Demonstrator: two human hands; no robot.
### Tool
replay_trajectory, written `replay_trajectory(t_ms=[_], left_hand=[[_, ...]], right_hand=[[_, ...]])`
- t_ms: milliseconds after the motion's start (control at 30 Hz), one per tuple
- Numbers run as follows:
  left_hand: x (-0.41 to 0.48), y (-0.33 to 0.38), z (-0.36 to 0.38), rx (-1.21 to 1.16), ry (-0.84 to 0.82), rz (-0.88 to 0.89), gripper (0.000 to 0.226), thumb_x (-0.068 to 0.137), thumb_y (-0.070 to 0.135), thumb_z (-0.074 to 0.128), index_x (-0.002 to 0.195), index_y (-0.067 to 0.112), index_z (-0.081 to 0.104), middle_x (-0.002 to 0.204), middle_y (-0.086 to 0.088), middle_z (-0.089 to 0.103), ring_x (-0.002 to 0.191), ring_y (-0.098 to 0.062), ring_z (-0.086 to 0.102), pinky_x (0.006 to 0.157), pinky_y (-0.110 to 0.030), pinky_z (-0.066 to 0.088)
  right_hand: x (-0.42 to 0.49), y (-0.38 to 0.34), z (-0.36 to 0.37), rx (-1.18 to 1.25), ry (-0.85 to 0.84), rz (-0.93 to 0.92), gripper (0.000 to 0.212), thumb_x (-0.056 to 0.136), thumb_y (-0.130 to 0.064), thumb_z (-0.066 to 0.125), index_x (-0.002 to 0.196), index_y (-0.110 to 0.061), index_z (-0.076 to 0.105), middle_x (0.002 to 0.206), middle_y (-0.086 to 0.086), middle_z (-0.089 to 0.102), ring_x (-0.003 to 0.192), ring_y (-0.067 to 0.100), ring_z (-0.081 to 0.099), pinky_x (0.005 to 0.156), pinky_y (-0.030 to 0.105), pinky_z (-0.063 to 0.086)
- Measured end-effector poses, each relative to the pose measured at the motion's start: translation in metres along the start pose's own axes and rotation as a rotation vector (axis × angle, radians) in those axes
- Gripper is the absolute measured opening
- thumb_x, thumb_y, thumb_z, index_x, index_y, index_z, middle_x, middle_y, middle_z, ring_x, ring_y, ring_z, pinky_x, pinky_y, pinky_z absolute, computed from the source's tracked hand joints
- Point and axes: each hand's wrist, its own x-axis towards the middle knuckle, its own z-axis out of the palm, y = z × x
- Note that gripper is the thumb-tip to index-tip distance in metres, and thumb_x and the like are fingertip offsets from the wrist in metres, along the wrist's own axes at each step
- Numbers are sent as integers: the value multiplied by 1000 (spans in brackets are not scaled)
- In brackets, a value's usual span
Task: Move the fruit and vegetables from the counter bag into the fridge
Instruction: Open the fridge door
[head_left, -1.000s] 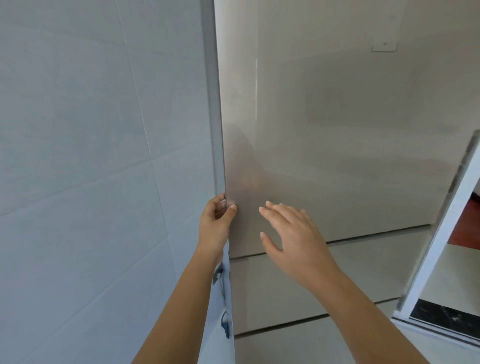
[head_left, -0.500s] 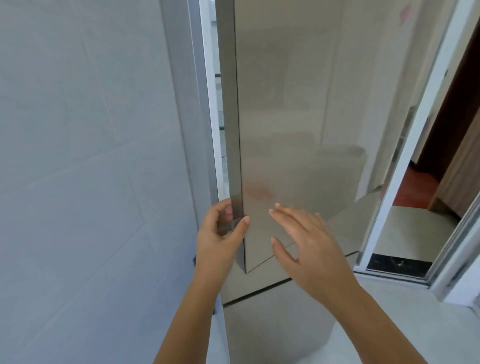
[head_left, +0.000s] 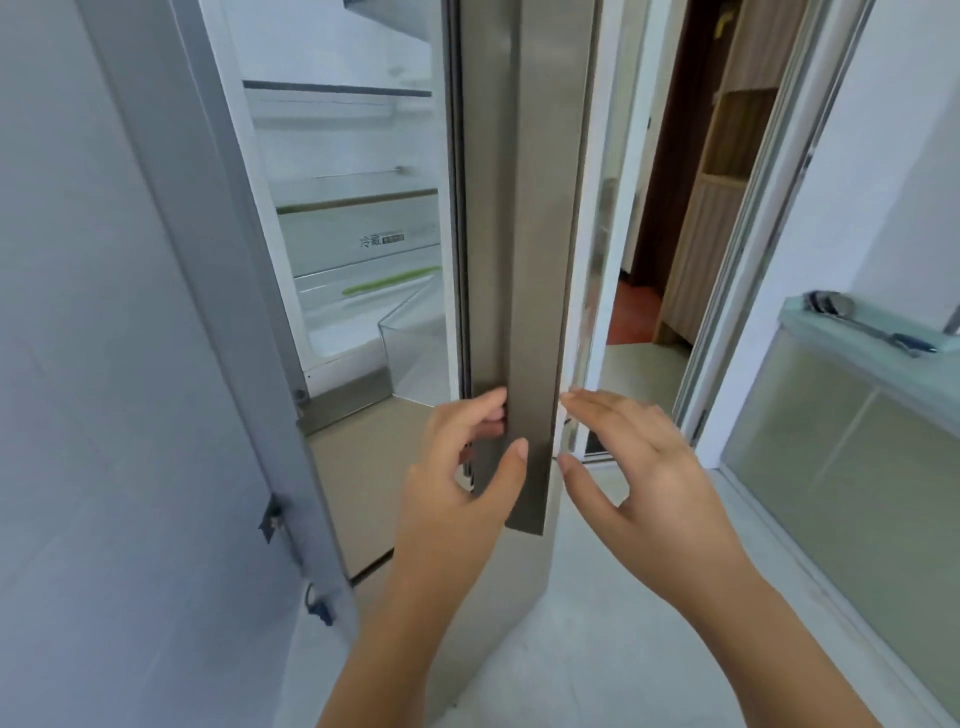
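The steel fridge door (head_left: 530, 260) stands swung wide, edge-on to me in the middle of the head view. My left hand (head_left: 462, 467) grips its lower edge, fingers curled behind and thumb on the front. My right hand (head_left: 639, 467) hovers just right of the door edge with fingers spread and loose, holding nothing. Inside the fridge I see white glass shelves (head_left: 337, 98) and a clear crisper drawer (head_left: 363, 249) with a green stripe. No bag, fruit or vegetables show in this view.
A grey tiled wall (head_left: 78, 364) fills the left. At the right a glass-fronted counter (head_left: 857, 415) carries a metal ladle (head_left: 857, 319). A sliding door frame (head_left: 748, 234) opens onto a room with wooden shelving (head_left: 727, 182). Pale floor lies below.
The fridge door has swung from nearly closed to wide, pulled by my left hand. The interior shelves and drawer have come into sight. My right hand stayed beside the door.
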Motion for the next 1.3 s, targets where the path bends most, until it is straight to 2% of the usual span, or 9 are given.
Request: replay_trajectory(t_ms=[167,333,467,533,700,867,967,1133,1300], left_hand=[[-9,7,24,-101,-133,11,34,79,34,55,113,37,55,107,14,58,103,-5,56,86,-14,41],[-11,19,45,-219,-270,3,37,81,17,57,116,27,57,112,9,59,104,0,56,85,-11,41],[-15,22,54,-248,-361,32,36,82,23,57,119,26,56,116,10,59,107,-1,56,82,-9,42],[-14,21,51,-202,-333,96,35,82,28,54,117,26,56,113,12,60,107,-4,56,81,-8,40],[-2,18,28,-70,-185,276,28,84,21,51,111,17,59,106,7,59,103,-2,54,89,-11,36],[18,0,5,313,-74,383,34,84,26,48,111,9,61,111,-2,59,103,-14,53,89,-24,40],[29,-10,-2,460,-53,444,36,83,24,48,112,5,61,112,-8,60,105,-20,50,93,-29,36],[39,-22,1,552,-47,478,38,83,23,49,113,3,61,116,-12,60,112,-25,50,97,-34,35],[44,-27,21,535,-78,475,38,84,24,48,114,5,60,120,-13,59,116,-29,52,95,-45,40]], right_hand=[[-28,4,-22,-42,102,77,43,84,-33,47,118,-10,58,116,4,62,111,11,47,95,27,36],[-46,6,-43,-149,178,133,38,85,-28,47,114,-7,61,113,8,62,102,21,56,89,32,42],[-55,7,-54,-230,210,144,36,86,-25,47,111,-5,62,109,8,62,97,24,58,84,39,47],[-57,6,-56,-247,221,146,35,86,-24,47,110,-5,63,109,8,63,98,24,59,85,39,46],[-46,2,-45,-226,214,117,32,85,-22,50,108,-5,64,109,7,63,99,22,58,86,38,46],[-18,-5,-18,-208,205,20,29,84,-18,52,107,-3,63,108,12,63,100,26,58,87,39,46],[5,-2,2,-219,168,-18,34,84,-20,51,113,-4,60,114,13,61,107,28,55,90,42,45],[30,8,28,-377,139,31,49,81,-28,45,124,-7,55,127,11,57,121,31,49,99,53,34],[28,31,29,-439,208,25,48,82,-26,50,128,-12,52,128,7,57,125,26,40,104,46,23]])
